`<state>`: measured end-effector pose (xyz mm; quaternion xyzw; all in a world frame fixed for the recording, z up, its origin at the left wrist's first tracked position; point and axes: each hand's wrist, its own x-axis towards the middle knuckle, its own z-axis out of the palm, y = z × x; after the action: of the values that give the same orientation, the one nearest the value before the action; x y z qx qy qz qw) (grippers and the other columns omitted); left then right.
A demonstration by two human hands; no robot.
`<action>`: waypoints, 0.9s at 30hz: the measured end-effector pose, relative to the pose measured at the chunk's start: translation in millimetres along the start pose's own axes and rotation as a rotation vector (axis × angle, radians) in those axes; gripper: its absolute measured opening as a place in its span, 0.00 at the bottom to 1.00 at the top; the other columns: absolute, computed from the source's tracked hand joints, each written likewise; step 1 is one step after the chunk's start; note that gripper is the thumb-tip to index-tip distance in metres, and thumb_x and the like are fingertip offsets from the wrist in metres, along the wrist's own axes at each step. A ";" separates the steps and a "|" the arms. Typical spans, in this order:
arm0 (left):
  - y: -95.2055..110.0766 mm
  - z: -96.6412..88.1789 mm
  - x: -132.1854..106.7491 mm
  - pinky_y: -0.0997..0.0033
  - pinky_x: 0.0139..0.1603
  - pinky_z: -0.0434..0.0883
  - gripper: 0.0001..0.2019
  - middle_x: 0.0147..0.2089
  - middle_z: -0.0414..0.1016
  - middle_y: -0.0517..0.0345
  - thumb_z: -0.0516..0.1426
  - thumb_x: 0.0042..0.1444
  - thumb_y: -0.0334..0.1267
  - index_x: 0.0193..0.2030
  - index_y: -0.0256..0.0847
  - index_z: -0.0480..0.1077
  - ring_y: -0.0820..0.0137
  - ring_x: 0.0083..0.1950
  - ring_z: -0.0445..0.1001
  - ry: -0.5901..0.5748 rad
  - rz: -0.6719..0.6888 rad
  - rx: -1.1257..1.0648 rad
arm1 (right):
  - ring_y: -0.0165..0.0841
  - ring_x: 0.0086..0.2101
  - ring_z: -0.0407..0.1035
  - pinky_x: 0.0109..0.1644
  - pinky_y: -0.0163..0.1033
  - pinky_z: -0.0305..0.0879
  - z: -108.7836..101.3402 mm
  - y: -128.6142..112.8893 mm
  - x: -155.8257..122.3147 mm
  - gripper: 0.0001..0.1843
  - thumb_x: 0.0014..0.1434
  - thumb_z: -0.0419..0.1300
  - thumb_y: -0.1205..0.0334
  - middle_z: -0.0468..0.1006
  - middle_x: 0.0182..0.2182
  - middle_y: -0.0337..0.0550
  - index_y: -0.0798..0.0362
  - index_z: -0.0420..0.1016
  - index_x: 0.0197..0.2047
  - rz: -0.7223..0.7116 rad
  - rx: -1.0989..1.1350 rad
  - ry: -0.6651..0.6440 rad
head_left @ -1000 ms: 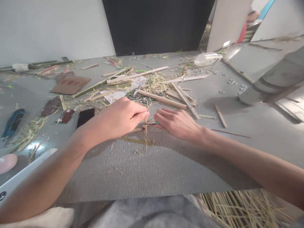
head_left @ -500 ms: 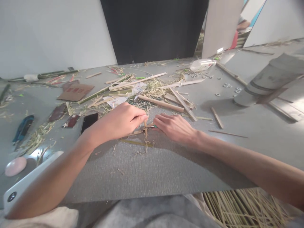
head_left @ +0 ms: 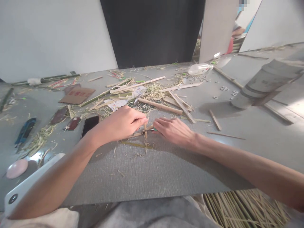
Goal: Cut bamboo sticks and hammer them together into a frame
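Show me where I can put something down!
There's bare room between the right arm, thin stick and grey cylinder. Another patch, with scraps, lies between the olive strip and the table's near edge. It's crowded beyond the right hand, with pale strips and shavings, and left of the left hand, with the phone and blue tool.

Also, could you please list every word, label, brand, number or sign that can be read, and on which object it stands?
No text is readable.
Cardboard piece: red printed characters, too blurred.
White paper: faint marks, too small.
Clear bottle: small marking, too blurred.
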<state>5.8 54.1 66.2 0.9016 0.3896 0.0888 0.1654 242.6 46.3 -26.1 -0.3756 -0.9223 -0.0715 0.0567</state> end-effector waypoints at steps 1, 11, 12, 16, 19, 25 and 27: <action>0.0 0.1 0.0 0.70 0.28 0.54 0.18 0.22 0.61 0.66 0.52 0.70 0.36 0.25 0.39 0.61 0.76 0.25 0.54 -0.001 -0.003 -0.002 | 0.31 0.30 0.63 0.30 0.42 0.38 0.4 -0.2 -0.1 0.09 0.74 0.50 0.60 0.77 0.38 0.45 0.55 0.68 0.44 0.002 0.000 -0.001; -1.7 -2.3 0.1 0.70 0.28 0.52 0.18 0.21 0.60 0.66 0.51 0.67 0.34 0.23 0.39 0.59 0.76 0.24 0.54 0.009 -0.017 -0.005 | 0.31 0.31 0.65 0.31 0.42 0.41 -0.3 -2.9 2.2 0.15 0.76 0.47 0.55 0.78 0.38 0.46 0.56 0.68 0.45 0.002 0.019 -0.001; -1.7 -2.7 0.2 0.70 0.28 0.52 0.17 0.21 0.61 0.66 0.51 0.66 0.33 0.23 0.39 0.60 0.76 0.24 0.54 0.007 -0.015 -0.012 | 0.31 0.31 0.65 0.31 0.42 0.41 -0.3 -2.8 2.1 0.16 0.76 0.47 0.54 0.78 0.37 0.46 0.56 0.68 0.44 0.001 0.016 0.002; -1.0 -3.0 -0.6 0.71 0.27 0.52 0.18 0.21 0.60 0.66 0.52 0.67 0.34 0.23 0.39 0.61 0.76 0.24 0.53 0.010 0.011 -0.037 | 0.31 0.31 0.66 0.30 0.43 0.39 4.0 -0.6 -0.4 0.15 0.76 0.48 0.55 0.78 0.37 0.46 0.56 0.70 0.46 -0.033 -0.011 0.009; 1.1 -2.5 -2.3 0.70 0.27 0.52 0.19 0.21 0.58 0.66 0.52 0.68 0.35 0.23 0.39 0.61 0.75 0.24 0.52 0.026 0.034 -0.030 | 0.33 0.33 0.67 0.30 0.43 0.38 7.8 2.6 -3.0 0.14 0.75 0.50 0.56 0.77 0.37 0.46 0.56 0.71 0.46 -0.082 -0.037 0.006; 1.5 -2.3 -1.5 0.70 0.26 0.51 0.20 0.20 0.56 0.66 0.52 0.67 0.35 0.21 0.39 0.61 0.75 0.23 0.51 0.053 -0.007 -0.055 | 0.32 0.33 0.66 0.29 0.42 0.39 6.0 2.3 1.5 0.11 0.75 0.49 0.59 0.76 0.39 0.45 0.55 0.69 0.45 -0.044 -0.059 0.050; 0.1 -2.2 -0.2 0.70 0.26 0.51 0.20 0.20 0.56 0.66 0.52 0.67 0.34 0.21 0.39 0.60 0.75 0.23 0.51 0.057 -0.028 -0.054 | 0.32 0.33 0.67 0.28 0.43 0.38 7.2 -0.1 5.2 0.11 0.75 0.49 0.59 0.76 0.39 0.46 0.56 0.69 0.45 -0.021 -0.060 0.062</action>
<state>5.1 54.5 68.3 0.8884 0.4043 0.1226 0.1797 238.4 51.0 -32.4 -0.3652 -0.9213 -0.1114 0.0729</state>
